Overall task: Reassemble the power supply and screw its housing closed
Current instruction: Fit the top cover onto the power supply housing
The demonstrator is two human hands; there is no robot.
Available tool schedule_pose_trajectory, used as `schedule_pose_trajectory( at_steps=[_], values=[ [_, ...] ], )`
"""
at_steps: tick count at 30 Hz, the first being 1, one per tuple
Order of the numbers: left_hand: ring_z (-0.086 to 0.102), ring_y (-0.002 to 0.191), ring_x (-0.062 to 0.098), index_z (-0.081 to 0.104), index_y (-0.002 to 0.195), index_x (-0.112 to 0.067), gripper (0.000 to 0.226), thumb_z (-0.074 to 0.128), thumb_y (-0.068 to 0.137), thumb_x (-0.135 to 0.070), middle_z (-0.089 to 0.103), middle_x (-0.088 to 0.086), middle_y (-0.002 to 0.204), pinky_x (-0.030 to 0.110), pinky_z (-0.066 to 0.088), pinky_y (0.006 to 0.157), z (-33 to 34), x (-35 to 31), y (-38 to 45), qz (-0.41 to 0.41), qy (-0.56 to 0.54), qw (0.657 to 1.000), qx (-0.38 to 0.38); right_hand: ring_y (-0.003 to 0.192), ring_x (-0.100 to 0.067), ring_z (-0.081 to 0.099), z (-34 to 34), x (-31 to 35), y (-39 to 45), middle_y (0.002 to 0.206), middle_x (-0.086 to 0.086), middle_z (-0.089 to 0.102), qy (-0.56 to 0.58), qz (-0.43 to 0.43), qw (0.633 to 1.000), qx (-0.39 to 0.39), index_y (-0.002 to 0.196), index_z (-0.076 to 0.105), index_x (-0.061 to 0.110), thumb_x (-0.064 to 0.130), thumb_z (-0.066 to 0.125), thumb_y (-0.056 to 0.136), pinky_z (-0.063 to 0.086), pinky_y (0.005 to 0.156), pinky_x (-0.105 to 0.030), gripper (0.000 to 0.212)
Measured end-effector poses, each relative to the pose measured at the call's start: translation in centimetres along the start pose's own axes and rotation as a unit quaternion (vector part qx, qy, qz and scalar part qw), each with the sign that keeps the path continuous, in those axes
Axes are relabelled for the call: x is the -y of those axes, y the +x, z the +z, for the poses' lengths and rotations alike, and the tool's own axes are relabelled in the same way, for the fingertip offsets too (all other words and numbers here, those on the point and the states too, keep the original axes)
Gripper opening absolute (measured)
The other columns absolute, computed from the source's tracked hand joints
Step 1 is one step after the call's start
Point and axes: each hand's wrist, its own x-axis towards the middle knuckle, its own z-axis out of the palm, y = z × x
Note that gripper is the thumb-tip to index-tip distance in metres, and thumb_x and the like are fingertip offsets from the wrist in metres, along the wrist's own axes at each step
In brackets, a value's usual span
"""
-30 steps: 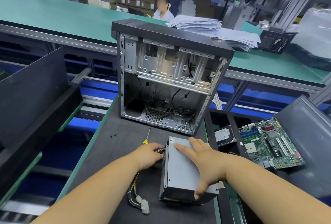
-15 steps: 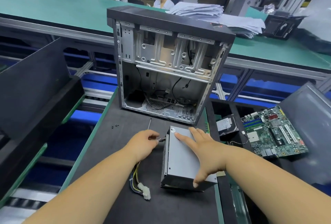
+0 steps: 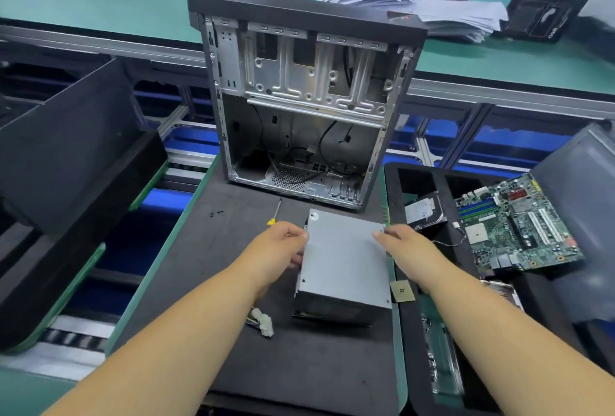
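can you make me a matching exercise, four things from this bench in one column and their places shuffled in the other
Things:
1. power supply
2. screwdriver
3. motherboard
4. computer case

Places:
A. lying flat in the black tray on the right
B. standing upright and open at the back of the mat
C. held between the left hand and right hand
D. lying on the mat just beyond the left hand

Pairs: 1-C, 2-D, 3-A, 4-B
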Motion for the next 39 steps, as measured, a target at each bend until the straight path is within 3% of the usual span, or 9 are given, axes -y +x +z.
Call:
schedule_pose_trajectory(
  at_steps=[3, 7, 9, 13, 17, 24, 30, 35, 39],
  values=[
    [0.062, 0.071, 0.014, 0.064, 0.092, -0.014, 0.016, 0.055, 0.098, -0.027, 0.067, 0.004, 0.083, 0.028, 0.047, 0.072, 1.2, 0.8, -0.2, -0.032, -0.047, 0.998, -0.021, 0.085, -0.022, 0.065, 0.7, -1.4, -0.1, 0.099, -0.005, 0.068, 0.098, 0.066, 0.993, -0.007, 0.105, 0.065, 0.013, 0.052, 0.055, 0.093, 0.051, 0.085, -0.039, 0.042],
    [0.057, 0.07, 0.015, 0.07, 0.08, -0.018, 0.024, 0.057, 0.093, -0.035, 0.064, -0.007, 0.069, 0.035, 0.045, 0.078, 2.0, 1.3, -0.6, -0.072, -0.07, 0.994, -0.037, 0.058, -0.016, 0.05, 1.3, -1.6, -0.7, 0.073, -0.004, 0.059, 0.193, 0.083, 0.977, 0.024, 0.086, 0.063, 0.01, 0.032, 0.058, 0.097, 0.042, 0.065, -0.033, 0.026],
    [0.054, 0.063, 0.013, 0.068, 0.069, -0.024, 0.025, 0.058, 0.086, -0.04, 0.061, -0.012, 0.062, 0.031, 0.043, 0.071, 2.2, 0.9, -0.7, -0.09, -0.092, 0.991, -0.046, 0.057, -0.016, 0.047, 1.5, -1.6, -0.9, 0.071, -0.004, 0.054, 0.214, 0.083, 0.972, 0.045, 0.082, 0.059, 0.012, 0.026, 0.057, 0.097, 0.039, 0.068, -0.033, 0.021],
    [0.051, 0.079, 0.022, 0.063, 0.062, -0.029, 0.028, 0.057, 0.089, -0.035, 0.057, 0.001, 0.079, 0.036, 0.038, 0.078, 2.3, 0.0, -0.5, -0.098, -0.044, 0.992, -0.06, 0.062, -0.02, 0.044, 1.6, -1.0, -1.0, 0.072, -0.006, 0.051, 0.206, 0.091, 0.973, 0.055, 0.077, 0.054, 0.015, 0.022, 0.051, 0.099, 0.038, 0.071, -0.034, 0.023],
    [0.05, 0.087, 0.022, 0.058, 0.096, -0.014, 0.014, 0.051, 0.1, -0.025, 0.056, 0.012, 0.096, 0.035, 0.036, 0.081, 2.4, -0.7, 0.0, -0.097, -0.032, 0.994, -0.039, 0.072, -0.024, 0.047, 1.2, -0.2, -1.2, 0.078, -0.008, 0.054, 0.183, 0.085, 0.978, 0.06, 0.08, 0.055, 0.014, 0.024, 0.048, 0.098, 0.04, 0.074, -0.035, 0.022],
    [0.057, 0.085, 0.025, 0.056, 0.091, -0.012, 0.013, 0.049, 0.102, -0.018, 0.06, 0.013, 0.101, 0.036, 0.046, 0.081, 2.5, -1.3, 0.3, -0.135, -0.059, 0.988, -0.049, 0.08, -0.025, 0.053, 0.9, 0.0, -1.6, 0.084, -0.007, 0.056, 0.215, 0.096, 0.969, 0.075, 0.082, 0.056, 0.013, 0.026, 0.049, 0.099, 0.05, 0.093, -0.045, 0.022],
    [0.06, 0.091, 0.025, 0.061, 0.091, -0.016, 0.016, 0.049, 0.101, -0.017, 0.065, 0.01, 0.101, 0.04, 0.049, 0.091, 2.6, -1.4, 0.3, -0.151, -0.089, 0.983, -0.054, 0.072, -0.02, 0.052, 0.5, 0.3, -2.1, 0.073, -0.002, 0.052, 0.243, 0.092, 0.962, 0.084, 0.075, 0.05, 0.014, 0.015, 0.048, 0.102, 0.051, 0.078, -0.035, 0.027],
    [0.06, 0.097, 0.028, 0.062, 0.092, -0.015, 0.015, 0.05, 0.101, -0.018, 0.064, 0.011, 0.104, 0.041, 0.049, 0.096, 2.3, -1.1, 0.0, -0.135, -0.074, 0.987, -0.05, 0.068, -0.018, 0.054, 0.0, 1.0, -2.1, 0.078, -0.005, 0.055, 0.197, 0.087, 0.971, 0.103, 0.08, 0.051, 0.014, 0.013, 0.046, 0.103, 0.05, 0.071, -0.031, 0.023],
    [0.058, 0.068, 0.016, 0.062, 0.091, -0.013, 0.015, 0.05, 0.1, -0.016, 0.063, 0.003, 0.078, 0.027, 0.046, 0.067, 2.4, -0.8, -0.8, -0.124, -0.076, 0.988, -0.043, 0.054, -0.017, 0.052, -1.4, 0.4, -1.1, 0.066, -0.006, 0.058, 0.144, 0.077, 0.982, 0.098, 0.081, 0.058, 0.006, 0.011, 0.05, 0.096, 0.042, 0.056, -0.025, 0.018]
  ],
)
